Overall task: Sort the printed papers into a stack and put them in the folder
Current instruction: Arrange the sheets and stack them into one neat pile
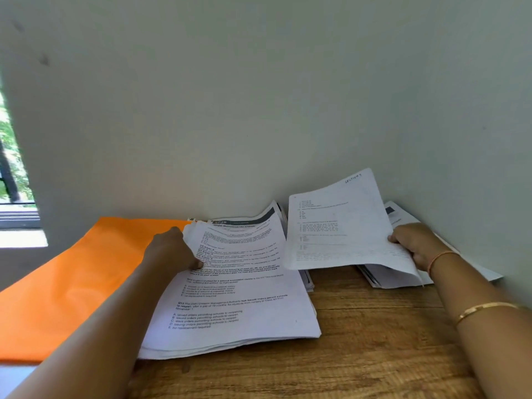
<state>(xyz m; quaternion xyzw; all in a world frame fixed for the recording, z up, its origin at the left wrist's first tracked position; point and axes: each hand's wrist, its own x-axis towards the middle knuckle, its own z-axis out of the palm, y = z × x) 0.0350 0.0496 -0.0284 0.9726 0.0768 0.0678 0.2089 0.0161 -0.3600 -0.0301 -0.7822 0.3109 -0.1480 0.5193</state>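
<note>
A thick stack of printed papers (233,298) lies in the middle of the wooden table, its left edge over an orange folder (72,283) that lies flat on the left. My left hand (172,251) grips the stack's upper left edge, thumb on the top page. My right hand (414,246) holds a few printed sheets (339,226) lifted above the table, pinched at their right edge. Under them lies a smaller pile of papers (383,276) against the wall at the right.
The wooden table (359,341) meets a plain pale wall (259,110) straight ahead and at the right. A window (11,174) opens at the far left. Bangles circle my right wrist.
</note>
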